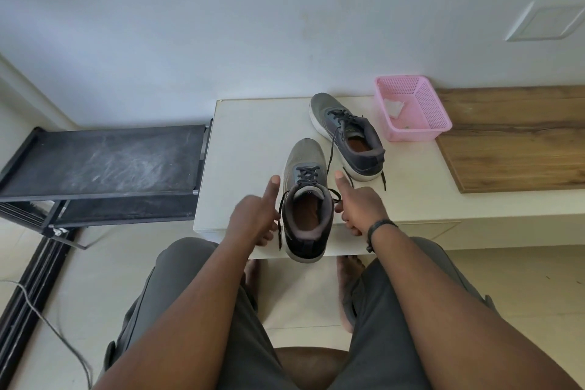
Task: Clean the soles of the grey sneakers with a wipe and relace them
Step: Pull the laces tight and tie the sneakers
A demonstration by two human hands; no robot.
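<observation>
Both grips cradle 1 grey sneaker (304, 199) from either side, left hand (257, 215) and right hand (357, 203) fingers curled beneath it, thumbs up; beyond them, the second sneaker (346, 133) rests on the bench (253, 136).

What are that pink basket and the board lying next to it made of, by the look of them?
The pink basket looks like moulded plastic: one even colour, thin walls pierced with a regular grid of small holes, slightly glossy. The board beside it looks like wood or a wood-print laminate: brown streaky grain with a dark knot line, matt finish. The picture cannot settle which.
</observation>
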